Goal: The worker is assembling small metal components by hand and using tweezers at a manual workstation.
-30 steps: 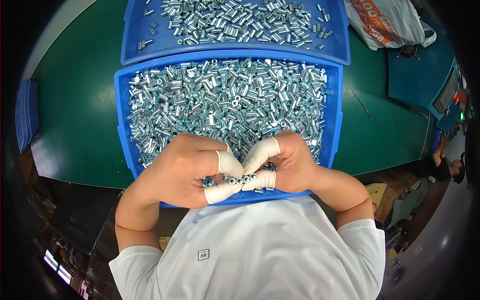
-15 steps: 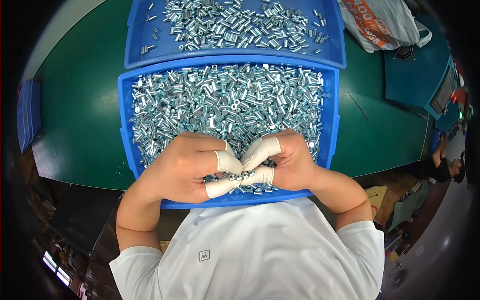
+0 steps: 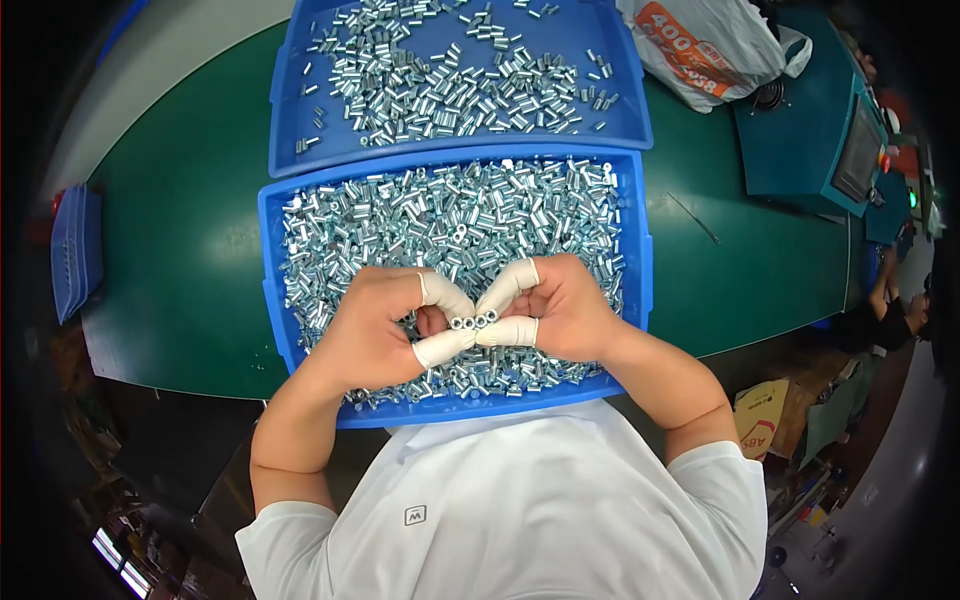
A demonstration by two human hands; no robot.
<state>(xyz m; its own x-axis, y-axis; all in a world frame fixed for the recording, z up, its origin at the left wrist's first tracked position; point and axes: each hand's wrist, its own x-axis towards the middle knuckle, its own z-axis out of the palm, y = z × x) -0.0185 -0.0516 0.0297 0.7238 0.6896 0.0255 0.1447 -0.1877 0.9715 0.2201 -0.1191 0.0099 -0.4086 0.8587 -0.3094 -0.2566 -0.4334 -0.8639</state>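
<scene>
Here both hands meet over the near tray (image 3: 300,385), thumbs and forefingers pinched on a short row of sleeves (image 3: 472,321) held between them. The left hand (image 3: 375,335) closes on the row's left end, the right hand (image 3: 555,310) on its right end; the two thumbs touch or nearly touch just below the row, and the forefingers arch over it from each side. White finger cots (image 3: 445,345) cover those four digits. The other fingers curl into the palms.

The row shows about three small metal tubes, end-on, their bores facing the camera, lying side by side in the gap framed by the fingertips. Whether they are joined or only pressed together cannot be told.

Under and all around the grip, the tray is heaped with loose sleeves of the same silvery kind (image 3: 450,215). Beyond the grip, touching the tray's far rim, a second blue tray (image 3: 290,110) holds a thinner scatter of them. Both stand on a green table (image 3: 180,240). Far off to the grip's right and beyond lies a white plastic bag (image 3: 700,50) with orange print; well to the left, a small blue bin (image 3: 75,250) sits at the table's edge.
</scene>
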